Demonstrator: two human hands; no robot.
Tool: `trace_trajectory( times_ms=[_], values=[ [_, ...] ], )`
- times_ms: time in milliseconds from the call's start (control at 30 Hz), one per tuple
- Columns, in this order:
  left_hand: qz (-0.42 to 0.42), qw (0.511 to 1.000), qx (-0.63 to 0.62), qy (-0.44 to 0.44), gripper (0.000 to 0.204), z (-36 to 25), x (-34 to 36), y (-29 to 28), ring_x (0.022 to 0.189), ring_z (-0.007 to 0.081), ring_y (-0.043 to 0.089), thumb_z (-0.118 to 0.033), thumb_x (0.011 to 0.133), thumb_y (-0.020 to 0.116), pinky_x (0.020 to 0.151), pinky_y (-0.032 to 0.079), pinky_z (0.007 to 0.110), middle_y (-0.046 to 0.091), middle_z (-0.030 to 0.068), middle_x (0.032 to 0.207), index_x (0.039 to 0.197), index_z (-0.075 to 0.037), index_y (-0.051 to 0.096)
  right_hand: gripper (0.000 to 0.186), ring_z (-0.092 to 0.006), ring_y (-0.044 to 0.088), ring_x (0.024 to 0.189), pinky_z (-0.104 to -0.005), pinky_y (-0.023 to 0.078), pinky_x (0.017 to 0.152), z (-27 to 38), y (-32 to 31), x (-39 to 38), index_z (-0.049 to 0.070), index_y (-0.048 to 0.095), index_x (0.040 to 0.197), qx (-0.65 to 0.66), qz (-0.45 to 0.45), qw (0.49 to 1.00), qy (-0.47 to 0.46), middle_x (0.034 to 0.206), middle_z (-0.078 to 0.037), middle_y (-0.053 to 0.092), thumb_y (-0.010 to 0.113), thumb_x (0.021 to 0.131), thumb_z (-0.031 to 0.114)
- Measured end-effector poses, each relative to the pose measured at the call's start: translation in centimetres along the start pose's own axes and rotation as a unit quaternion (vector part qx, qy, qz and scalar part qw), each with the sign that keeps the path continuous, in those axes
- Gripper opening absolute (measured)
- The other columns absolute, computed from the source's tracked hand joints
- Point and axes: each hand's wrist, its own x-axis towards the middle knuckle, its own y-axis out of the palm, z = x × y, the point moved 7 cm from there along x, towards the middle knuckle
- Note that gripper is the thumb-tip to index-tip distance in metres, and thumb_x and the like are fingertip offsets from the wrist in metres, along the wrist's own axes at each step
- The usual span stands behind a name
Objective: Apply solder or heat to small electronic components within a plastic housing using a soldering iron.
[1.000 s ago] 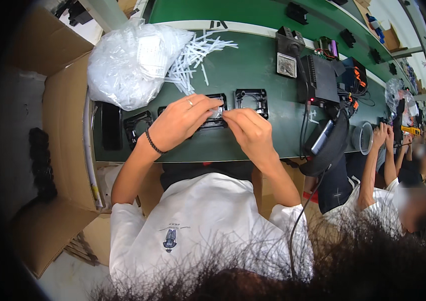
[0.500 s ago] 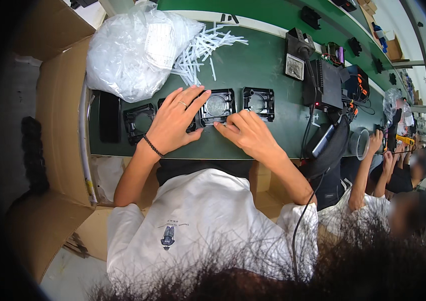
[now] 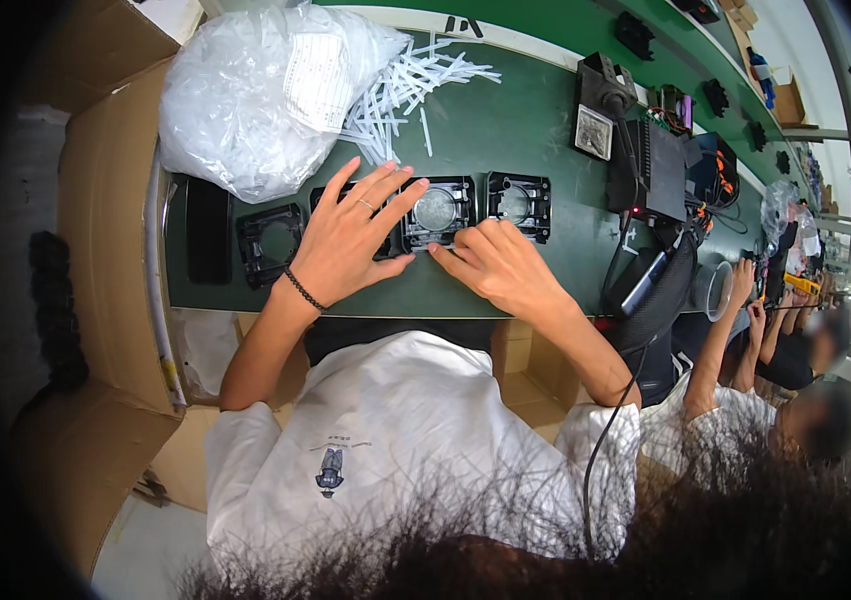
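Several square black plastic frames with round openings lie in a row along the near side of the green bench. My left hand (image 3: 350,238) is spread over one of them, mostly hiding it, its fingertips reaching the left edge of the neighbouring frame (image 3: 437,210). At that frame's near edge my right hand (image 3: 508,268) is closed, fingers curled and index tip low against the rim; whatever it may pinch is hidden. Another frame (image 3: 519,208) lies just beyond my right knuckles. To the left of my left hand is a tilted frame (image 3: 270,243).
A clear plastic bag (image 3: 235,110) stands at the far left beside a pile of thin white strips (image 3: 405,85). A black slab (image 3: 209,232) lies at the left edge. Black equipment (image 3: 655,170) with cables occupies the right, near a clear cup (image 3: 713,290). A co-worker's arm (image 3: 720,345) is farther right.
My left fingers have spread a little wider. My right hand stays at the same frame's near edge. The whole view has shifted slightly.
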Motion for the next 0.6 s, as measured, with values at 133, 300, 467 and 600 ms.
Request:
trace_trajectory(
  times_ms=[133, 300, 467, 600],
  values=[
    [0.002, 1.000, -0.002, 0.002, 0.089, 0.0, 0.1, 0.1, 0.150, 0.0250, 0.048, -0.030, 0.077, 0.090, 0.130, 0.027, 0.052, 0.054, 0.0049, 0.160, 0.157, -0.017, 0.053, 0.039, -0.0211, 0.055, 0.090, -0.0355, 0.045, 0.078, 0.0, 0.1, 0.0, 0.009, 0.076, 0.126, -0.016, 0.023, 1.000, -0.007, 0.094, -0.003, 0.056, 0.068, 0.089, 0.012],
    [0.000, 1.000, -0.008, 0.005, 0.090, 0.0, 0.2, 0.0, 0.148, 0.0253, 0.050, -0.028, 0.076, 0.090, 0.130, 0.028, 0.052, 0.055, 0.0046, 0.159, 0.157, -0.017, 0.052, 0.040, -0.0207, 0.054, 0.090, -0.0353, 0.045, 0.078, 0.0, 0.4, 0.0, 0.010, 0.076, 0.127, -0.020, 0.031, 0.999, -0.012, 0.094, -0.003, 0.056, 0.067, 0.088, 0.014],
    [-0.001, 1.000, -0.006, 0.012, 0.091, -0.1, 0.3, 0.0, 0.148, 0.0257, 0.050, -0.028, 0.076, 0.090, 0.130, 0.028, 0.053, 0.054, 0.0051, 0.158, 0.158, -0.017, 0.052, 0.040, -0.0253, 0.058, 0.108, -0.0388, 0.047, 0.090, 0.4, 0.2, 0.0, 0.010, 0.076, 0.128, -0.043, 0.019, 0.999, 0.018, 0.109, -0.007, 0.060, 0.066, 0.090, 0.015],
    [0.007, 1.000, -0.006, 0.013, 0.093, -0.2, 0.1, 0.2, 0.149, 0.0270, 0.049, -0.028, 0.075, 0.091, 0.130, 0.027, 0.054, 0.053, 0.0066, 0.159, 0.159, -0.016, 0.051, 0.039, -0.0276, 0.058, 0.115, -0.0409, 0.046, 0.095, 0.3, 0.1, -0.3, 0.010, 0.076, 0.129, -0.004, 0.027, 0.997, 0.068, 0.117, -0.009, 0.060, 0.066, 0.091, 0.014]
  ],
)
